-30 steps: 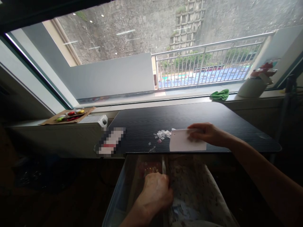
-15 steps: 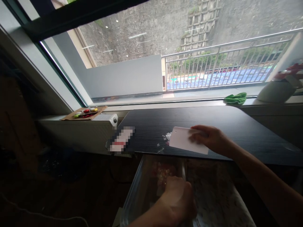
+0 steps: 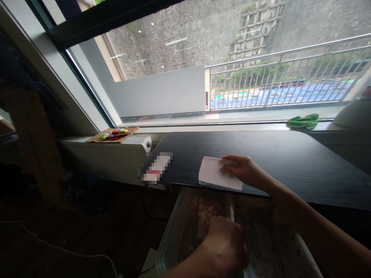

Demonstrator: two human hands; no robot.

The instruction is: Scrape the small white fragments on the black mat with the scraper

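Observation:
My right hand point(image 3: 236, 168) is closed on a pale, flat scraper point(image 3: 213, 173) with a small hole in one corner. The scraper lies low over the dark tabletop point(image 3: 261, 148), its lower side close to the front edge. A few clear bits point(image 3: 201, 182) show at its lower left corner. Below the table edge, my left hand point(image 3: 224, 243) is closed at the right rim of a clear plastic box point(image 3: 168, 235); its fingertips are hidden. Small reddish and whitish pieces point(image 3: 205, 210) lie inside the box.
A blurred-out item point(image 3: 156, 168) lies at the table's left end, beside a white radiator point(image 3: 107, 154). Colourful small things on cardboard point(image 3: 95, 138) rest on the radiator. A green cloth point(image 3: 303, 121) lies on the windowsill. A white cable point(image 3: 66, 253) runs along the floor.
The scraper has slid left across the table in my right hand. White bits that lay at its left side are now mostly out of sight. My left hand stays at the box.

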